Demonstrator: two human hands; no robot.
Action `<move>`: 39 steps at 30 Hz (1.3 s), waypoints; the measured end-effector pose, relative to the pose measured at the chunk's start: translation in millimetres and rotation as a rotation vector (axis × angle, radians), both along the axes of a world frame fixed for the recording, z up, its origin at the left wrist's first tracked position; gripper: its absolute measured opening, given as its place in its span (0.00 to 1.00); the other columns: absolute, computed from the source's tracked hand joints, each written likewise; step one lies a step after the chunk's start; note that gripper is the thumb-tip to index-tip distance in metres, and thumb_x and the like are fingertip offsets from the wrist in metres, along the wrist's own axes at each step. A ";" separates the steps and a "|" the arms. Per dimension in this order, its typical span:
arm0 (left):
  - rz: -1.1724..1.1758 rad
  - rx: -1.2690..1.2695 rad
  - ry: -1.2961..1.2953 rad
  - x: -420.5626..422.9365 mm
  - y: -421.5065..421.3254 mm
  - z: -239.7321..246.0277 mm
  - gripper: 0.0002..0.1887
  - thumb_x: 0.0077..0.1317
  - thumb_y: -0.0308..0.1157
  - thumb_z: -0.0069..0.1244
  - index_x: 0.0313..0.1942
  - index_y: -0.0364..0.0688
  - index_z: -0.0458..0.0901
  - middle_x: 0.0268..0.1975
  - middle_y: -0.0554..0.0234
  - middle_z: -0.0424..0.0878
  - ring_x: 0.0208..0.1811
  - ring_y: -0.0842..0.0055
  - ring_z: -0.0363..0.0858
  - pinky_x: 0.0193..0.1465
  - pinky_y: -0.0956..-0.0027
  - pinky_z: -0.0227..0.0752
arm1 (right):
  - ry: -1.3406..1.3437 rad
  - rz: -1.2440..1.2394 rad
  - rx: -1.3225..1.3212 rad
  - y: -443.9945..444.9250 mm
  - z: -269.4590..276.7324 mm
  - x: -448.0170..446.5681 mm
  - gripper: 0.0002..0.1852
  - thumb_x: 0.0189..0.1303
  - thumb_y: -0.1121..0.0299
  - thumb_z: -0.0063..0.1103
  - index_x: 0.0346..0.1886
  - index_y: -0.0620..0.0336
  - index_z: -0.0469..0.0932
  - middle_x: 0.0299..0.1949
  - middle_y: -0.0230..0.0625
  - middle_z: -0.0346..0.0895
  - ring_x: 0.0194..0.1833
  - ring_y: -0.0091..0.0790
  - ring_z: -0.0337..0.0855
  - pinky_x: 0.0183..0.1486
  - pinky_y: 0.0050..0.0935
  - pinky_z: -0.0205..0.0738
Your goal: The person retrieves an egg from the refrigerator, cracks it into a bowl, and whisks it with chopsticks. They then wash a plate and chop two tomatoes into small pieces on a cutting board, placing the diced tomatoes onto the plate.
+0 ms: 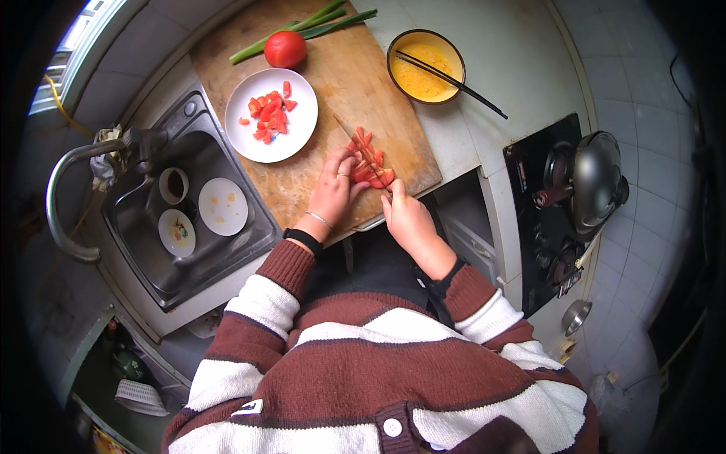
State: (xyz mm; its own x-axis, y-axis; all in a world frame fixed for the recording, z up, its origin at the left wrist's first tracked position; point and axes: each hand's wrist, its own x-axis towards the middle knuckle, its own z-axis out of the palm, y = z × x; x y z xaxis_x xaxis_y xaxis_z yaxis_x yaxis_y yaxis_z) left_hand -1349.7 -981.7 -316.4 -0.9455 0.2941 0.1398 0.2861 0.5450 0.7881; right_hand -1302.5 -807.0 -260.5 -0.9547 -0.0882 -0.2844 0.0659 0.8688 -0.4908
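On the wooden cutting board [266,190], my right hand [413,221] grips a kitchen knife [364,148] near the board's front edge. Its thin blade points away and to the left, in among pieces of cut tomato [381,178]. My left hand [334,184] steadies the tomato from the left, fingertips bent against it close to the blade. Further back, a white plate [241,102] holds diced tomato [272,116]. A whole tomato [285,49] sits just behind the plate, beside green onion stalks [317,24]. The knife handle is mostly hidden in my right hand.
Right of the board stands a bowl of beaten egg [422,71] with black chopsticks [454,82] across it. To the left is a steel sink [147,238] containing dishes, under a curved faucet [54,198]. A lidded pan [595,181] rests on the black stove [524,227] at right.
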 end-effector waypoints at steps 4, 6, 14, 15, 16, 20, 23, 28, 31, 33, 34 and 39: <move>0.000 -0.029 0.020 1.0 -0.9 -2.3 0.29 0.54 0.34 0.66 0.53 0.35 0.73 0.58 0.46 0.72 0.61 0.50 0.72 0.63 0.57 0.70 | 0.027 -0.055 -0.113 -2.2 -12.4 -6.5 0.14 0.69 0.63 0.52 0.49 0.62 0.66 0.24 0.55 0.79 0.28 0.62 0.81 0.29 0.55 0.74; -0.018 -0.035 0.014 1.0 -2.0 -3.2 0.29 0.54 0.35 0.66 0.53 0.35 0.73 0.59 0.47 0.72 0.61 0.50 0.72 0.64 0.57 0.70 | 0.014 -0.096 -0.177 -0.8 -10.8 -11.2 0.13 0.69 0.63 0.52 0.49 0.61 0.66 0.26 0.56 0.79 0.30 0.62 0.81 0.30 0.54 0.75; -0.028 -0.024 0.141 1.7 -13.7 0.9 0.27 0.55 0.32 0.66 0.53 0.39 0.73 0.60 0.47 0.71 0.60 0.50 0.73 0.61 0.57 0.72 | 0.039 -0.063 -0.208 8.5 29.7 5.7 0.12 0.69 0.63 0.53 0.47 0.61 0.66 0.31 0.55 0.81 0.34 0.59 0.83 0.32 0.52 0.76; -0.023 -0.030 0.158 1.7 -14.1 1.5 0.26 0.55 0.31 0.66 0.52 0.40 0.72 0.60 0.47 0.71 0.59 0.51 0.74 0.59 0.57 0.74 | 0.016 -0.059 -0.172 8.6 32.9 10.9 0.12 0.69 0.63 0.53 0.46 0.61 0.66 0.31 0.55 0.81 0.33 0.59 0.83 0.32 0.52 0.76; -0.025 -0.032 0.138 1.5 -14.1 1.9 0.25 0.55 0.30 0.66 0.52 0.39 0.73 0.60 0.47 0.72 0.58 0.51 0.75 0.58 0.57 0.74 | -0.009 -0.058 -0.144 8.3 35.1 15.4 0.12 0.69 0.63 0.54 0.46 0.61 0.66 0.31 0.54 0.81 0.33 0.59 0.83 0.32 0.52 0.76; -0.036 -0.008 0.084 0.3 -12.1 1.2 0.23 0.56 0.31 0.64 0.50 0.38 0.73 0.58 0.47 0.73 0.57 0.51 0.76 0.59 0.57 0.73 | 0.017 -0.032 -0.071 6.7 35.7 24.9 0.12 0.69 0.64 0.53 0.45 0.61 0.65 0.28 0.53 0.81 0.30 0.58 0.83 0.29 0.51 0.77; -0.027 0.008 0.027 -0.1 -10.7 -0.6 0.22 0.58 0.31 0.63 0.50 0.37 0.73 0.57 0.48 0.73 0.57 0.51 0.76 0.59 0.58 0.73 | -0.011 -0.015 -0.024 4.7 32.4 24.7 0.12 0.69 0.63 0.53 0.44 0.61 0.64 0.27 0.52 0.81 0.29 0.57 0.83 0.28 0.52 0.77; -0.010 0.012 -0.001 -0.4 -10.5 -2.1 0.23 0.58 0.32 0.63 0.51 0.37 0.74 0.57 0.49 0.74 0.56 0.52 0.76 0.59 0.58 0.73 | -0.022 -0.002 0.006 -0.8 28.8 22.2 0.13 0.70 0.63 0.51 0.42 0.61 0.62 0.25 0.52 0.80 0.27 0.58 0.82 0.27 0.52 0.76; -0.006 -0.012 0.013 -1.3 -10.3 -2.7 0.23 0.58 0.33 0.63 0.51 0.36 0.74 0.57 0.49 0.75 0.57 0.52 0.76 0.59 0.58 0.73 | -0.035 -0.008 0.019 -4.2 25.9 19.6 0.13 0.70 0.62 0.51 0.43 0.62 0.62 0.24 0.52 0.80 0.26 0.58 0.82 0.27 0.53 0.76; -0.010 -0.024 0.015 -1.4 -10.3 -3.1 0.23 0.58 0.33 0.63 0.51 0.36 0.74 0.57 0.49 0.75 0.57 0.52 0.76 0.59 0.58 0.73 | -0.030 -0.005 0.023 -6.8 21.6 17.4 0.13 0.70 0.62 0.51 0.43 0.62 0.62 0.23 0.53 0.79 0.25 0.59 0.81 0.26 0.53 0.75; -0.007 -0.026 0.017 -1.5 -10.2 -3.4 0.23 0.58 0.32 0.63 0.51 0.36 0.74 0.57 0.49 0.75 0.57 0.52 0.76 0.59 0.58 0.73 | -0.046 -0.009 0.022 -8.2 18.2 15.1 0.14 0.70 0.62 0.51 0.44 0.62 0.62 0.23 0.53 0.79 0.25 0.59 0.81 0.26 0.53 0.75; -0.012 0.009 0.015 0.5 -9.8 -3.4 0.23 0.57 0.31 0.63 0.51 0.37 0.74 0.58 0.49 0.74 0.58 0.52 0.75 0.60 0.58 0.72 | -0.015 -0.053 -0.003 -15.6 -7.1 1.0 0.16 0.70 0.62 0.51 0.48 0.64 0.63 0.23 0.55 0.79 0.26 0.61 0.81 0.27 0.55 0.74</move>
